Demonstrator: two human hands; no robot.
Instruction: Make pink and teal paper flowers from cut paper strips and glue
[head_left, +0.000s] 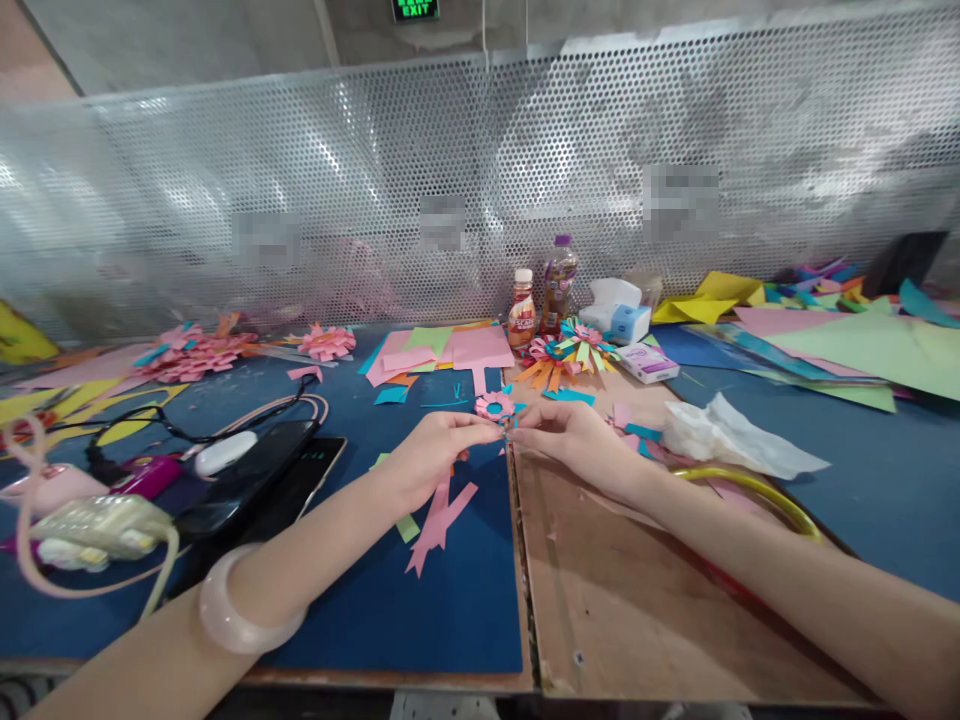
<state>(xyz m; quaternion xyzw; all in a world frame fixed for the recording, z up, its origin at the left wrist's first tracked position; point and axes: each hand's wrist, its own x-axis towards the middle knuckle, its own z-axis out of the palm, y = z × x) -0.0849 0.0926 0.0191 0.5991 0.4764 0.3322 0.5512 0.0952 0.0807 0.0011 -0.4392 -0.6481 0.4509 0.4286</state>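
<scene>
My left hand [442,450] and my right hand [570,440] meet above the seam in the table, with thumbs and fingertips pinched together. What sits between them is too small to make out; a bit of teal shows at the tips. Just behind the fingertips is a pink paper flower [495,405] with a ring of short petals. Whether the fingers touch it I cannot tell. Beneath my left hand lie pink paper ribbon strips [441,530] with notched ends, and a light green strip [407,527] beside them.
Phones [251,475] and cables crowd the left. Coloured paper sheets [480,347], a brown drink bottle [521,310], a purple-capped bottle [559,280] and finished paper rosettes [585,345] stand behind. Crumpled tissue [735,440] and a yellow ring-shaped handle [757,490] lie right. A perforated metal panel [420,150] closes the back.
</scene>
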